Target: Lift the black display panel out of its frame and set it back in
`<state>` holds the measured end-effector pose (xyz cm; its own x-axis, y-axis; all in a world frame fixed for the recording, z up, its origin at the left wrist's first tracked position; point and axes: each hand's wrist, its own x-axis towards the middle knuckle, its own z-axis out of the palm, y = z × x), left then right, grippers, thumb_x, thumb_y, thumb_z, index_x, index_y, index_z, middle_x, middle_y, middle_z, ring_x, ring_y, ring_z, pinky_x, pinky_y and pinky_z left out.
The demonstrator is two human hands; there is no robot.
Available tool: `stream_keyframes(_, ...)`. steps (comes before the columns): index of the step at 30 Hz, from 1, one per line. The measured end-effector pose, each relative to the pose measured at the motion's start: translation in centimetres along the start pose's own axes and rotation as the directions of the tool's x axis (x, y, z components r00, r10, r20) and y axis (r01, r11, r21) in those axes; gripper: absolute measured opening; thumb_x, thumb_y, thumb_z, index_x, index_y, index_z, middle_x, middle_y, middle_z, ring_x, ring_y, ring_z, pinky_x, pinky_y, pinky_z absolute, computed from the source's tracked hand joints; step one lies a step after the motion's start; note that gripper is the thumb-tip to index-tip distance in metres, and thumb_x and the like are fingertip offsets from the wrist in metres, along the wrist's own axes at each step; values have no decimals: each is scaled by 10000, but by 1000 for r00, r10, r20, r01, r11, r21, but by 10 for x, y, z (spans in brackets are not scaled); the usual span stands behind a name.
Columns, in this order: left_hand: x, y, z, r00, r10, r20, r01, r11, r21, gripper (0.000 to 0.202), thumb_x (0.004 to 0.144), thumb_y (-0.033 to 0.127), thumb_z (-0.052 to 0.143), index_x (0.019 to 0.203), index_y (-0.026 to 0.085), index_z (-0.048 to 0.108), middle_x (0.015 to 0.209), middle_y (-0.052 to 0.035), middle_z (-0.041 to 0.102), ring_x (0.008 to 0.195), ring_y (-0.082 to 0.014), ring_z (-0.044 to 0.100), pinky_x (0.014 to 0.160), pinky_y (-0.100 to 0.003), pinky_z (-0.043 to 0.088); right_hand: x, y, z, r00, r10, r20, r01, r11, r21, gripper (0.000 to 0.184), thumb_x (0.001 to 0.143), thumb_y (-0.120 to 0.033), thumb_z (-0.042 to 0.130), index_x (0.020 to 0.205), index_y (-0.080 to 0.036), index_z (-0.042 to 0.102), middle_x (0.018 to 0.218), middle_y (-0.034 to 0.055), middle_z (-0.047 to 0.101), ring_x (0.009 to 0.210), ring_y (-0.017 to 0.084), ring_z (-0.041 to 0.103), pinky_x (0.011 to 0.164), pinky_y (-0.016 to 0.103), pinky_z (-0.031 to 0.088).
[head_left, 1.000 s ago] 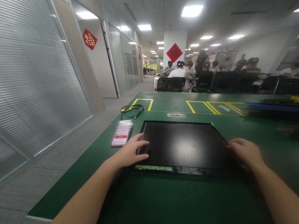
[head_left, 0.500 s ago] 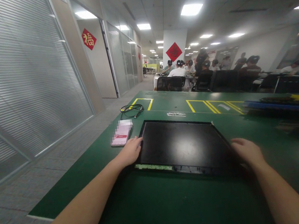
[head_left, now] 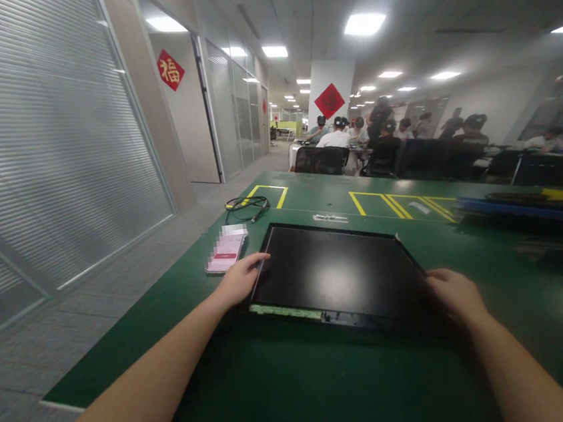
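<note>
A flat black display panel (head_left: pixel 335 272) lies on the green table (head_left: pixel 299 383), with a thin green circuit strip (head_left: pixel 286 312) along its near edge. My left hand (head_left: pixel 241 279) grips the panel's left edge, fingers curled over the rim. My right hand (head_left: pixel 454 295) holds the panel's near right corner, fingers wrapped at the edge. A phone (head_left: pixel 226 252) with a lit screen lies just left of my left hand.
A black cable (head_left: pixel 247 206) is coiled near the table's far left. Yellow tape rectangles (head_left: pixel 401 202) mark the far side. Blue and black flat items (head_left: pixel 527 205) are stacked at the right. People sit at tables (head_left: pixel 354 133) behind. A glass wall (head_left: pixel 53 141) runs along the left.
My left hand slid from the panel's top surface to its left edge. My right hand closed in on the near right corner. The view shifted slightly.
</note>
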<state>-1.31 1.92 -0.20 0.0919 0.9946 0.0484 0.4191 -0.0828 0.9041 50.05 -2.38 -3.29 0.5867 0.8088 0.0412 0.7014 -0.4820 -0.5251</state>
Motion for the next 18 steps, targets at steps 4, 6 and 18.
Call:
stream_keyframes(4,-2,7,3,990,-138,18,138,956,-258,562,863,97,607,1405,205,715,992,-52,862,693,-217,791,622,-295,616,0,0,2,1000,0,-5,0,1000,-15,396,812,-402,616,1072,-217,850,1078,133,820,951,315,750,767,403,580)
stream_keyframes(6,-2,9,6,983,-185,15,177,911,-373,569,853,64,625,1395,210,710,1086,-65,862,692,-201,794,605,-280,619,1,1,2,1000,-8,-8,8,1000,-21,395,817,-400,605,1071,-219,848,1088,129,820,962,320,746,783,414,581)
stream_keyframes(18,-2,11,9,930,-357,92,335,717,-612,856,770,23,848,1571,131,564,834,-85,860,627,-230,800,622,-307,661,6,7,5,1000,1,4,-1,1000,-20,408,795,-441,625,1083,-239,833,1067,127,817,916,312,753,711,395,578)
